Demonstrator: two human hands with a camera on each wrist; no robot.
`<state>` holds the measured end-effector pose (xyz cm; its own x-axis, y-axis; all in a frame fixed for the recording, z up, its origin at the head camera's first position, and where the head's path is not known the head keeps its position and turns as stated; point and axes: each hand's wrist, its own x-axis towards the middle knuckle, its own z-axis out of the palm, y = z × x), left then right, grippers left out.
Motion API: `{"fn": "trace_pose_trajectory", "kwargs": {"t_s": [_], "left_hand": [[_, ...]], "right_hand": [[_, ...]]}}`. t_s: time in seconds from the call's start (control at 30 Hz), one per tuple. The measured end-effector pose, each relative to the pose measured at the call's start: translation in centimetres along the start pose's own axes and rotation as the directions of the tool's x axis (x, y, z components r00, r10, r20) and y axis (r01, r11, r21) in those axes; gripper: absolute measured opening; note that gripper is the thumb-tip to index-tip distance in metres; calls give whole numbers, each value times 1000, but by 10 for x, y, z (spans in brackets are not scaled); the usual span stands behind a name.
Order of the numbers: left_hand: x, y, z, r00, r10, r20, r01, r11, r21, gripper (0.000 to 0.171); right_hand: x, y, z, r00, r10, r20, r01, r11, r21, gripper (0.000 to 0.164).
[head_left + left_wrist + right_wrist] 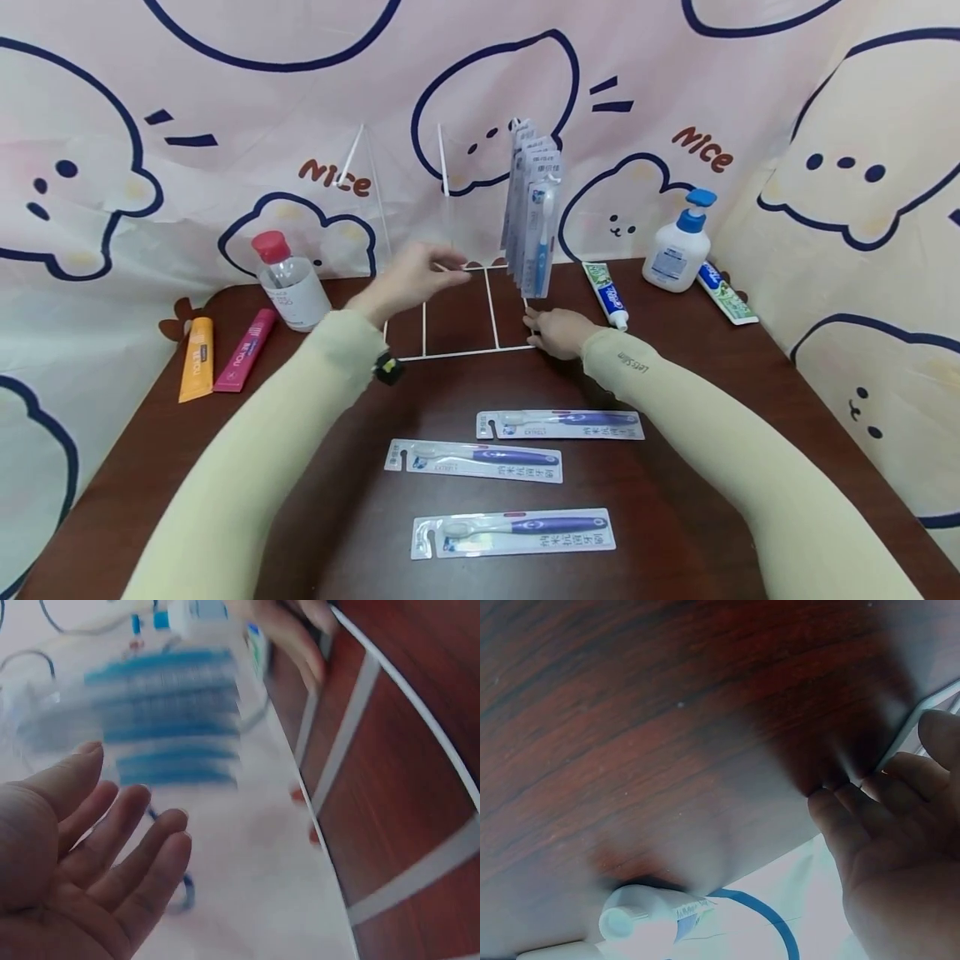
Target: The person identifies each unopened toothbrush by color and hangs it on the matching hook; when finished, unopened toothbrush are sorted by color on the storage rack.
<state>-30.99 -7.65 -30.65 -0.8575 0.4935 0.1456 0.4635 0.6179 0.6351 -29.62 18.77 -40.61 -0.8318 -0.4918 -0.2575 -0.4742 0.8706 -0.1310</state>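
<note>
A white wire rack [493,310] stands at the back of the table, its uprights against the patterned cloth. Several packaged blue toothbrushes [542,225] hang in a row from its right hook; in the left wrist view these packs [172,720] are blurred. My left hand [416,275] hovers over the rack's left part with fingers loosely bent, holding nothing [97,862]. At the rack's right base edge, my right hand [562,333] touches the wire with its fingertips [829,799]. Nearer me lie three packaged purple toothbrushes, front [513,533], middle [474,461] and back [560,424].
At the left lie an orange tube [197,358] and a pink tube [245,350], beside a clear bottle with a red cap [292,287]. To the right are a toothpaste tube [606,296], a white pump bottle [677,250] and another green-and-white tube [727,296].
</note>
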Motion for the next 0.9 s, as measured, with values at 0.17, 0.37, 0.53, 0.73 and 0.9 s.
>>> {"fn": "trace_pose_trajectory", "kwargs": {"t_s": [0.17, 0.37, 0.53, 0.73, 0.9], "left_hand": [[-32, -46, -24, 1000, -26, 0, 26, 992, 123, 35], [-63, -103, -22, 982, -183, 55, 171, 971, 169, 53], [-72, -128, -7, 955, -257, 146, 223, 951, 215, 72], [-72, -134, 2, 941, -218, 257, 116, 925, 362, 86], [-72, -136, 0, 939, -141, 315, -19, 889, 457, 85]], "right_hand": [[-3, 3, -3, 1000, 4, 13, -4, 1000, -6, 52], [-2, -2, -5, 1000, 7, 22, -7, 1000, 3, 52], [0, -2, -4, 1000, 1, 15, -1, 1000, 7, 52], [0, -1, -3, 1000, -7, 4, 7, 1000, 3, 52], [0, -2, -3, 1000, -10, -11, 10, 1000, -4, 51]]}}
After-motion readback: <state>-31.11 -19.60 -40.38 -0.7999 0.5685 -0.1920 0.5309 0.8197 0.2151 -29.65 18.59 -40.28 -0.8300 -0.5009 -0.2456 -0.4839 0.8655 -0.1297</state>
